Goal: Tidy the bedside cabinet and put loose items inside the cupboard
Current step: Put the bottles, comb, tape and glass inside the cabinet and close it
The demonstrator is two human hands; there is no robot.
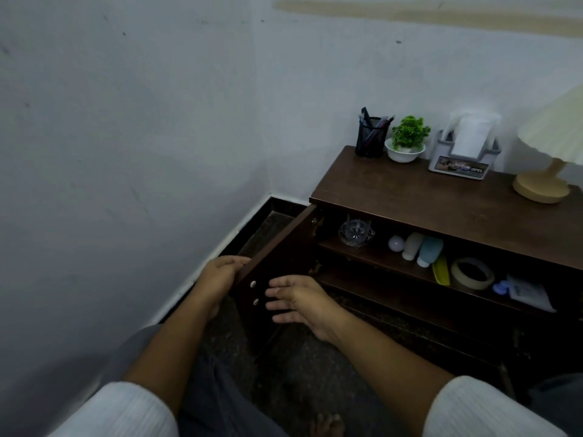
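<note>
The dark wooden bedside cabinet (426,197) stands against the wall with its left door (277,257) swung open toward me. My left hand (217,275) grips the door's outer edge from behind. My right hand (299,301) hovers with straight fingers by the door's inner face, close to two metal screw heads (254,291). On the upper shelf (372,257) lie a glass ashtray (356,233), a white ball (396,243), a cream tube (411,246), a blue tube (429,250), a yellow comb (441,272), a tape roll (472,273), a small blue thing (500,287) and a white packet (530,293).
On the cabinet top stand a mesh pen holder (370,138), a small green plant in a white bowl (407,140), a tissue box (463,149) and a cream lamp (549,159). A white wall is on the left, a dark speckled floor (299,373) below. My knees and bare toes show at the bottom.
</note>
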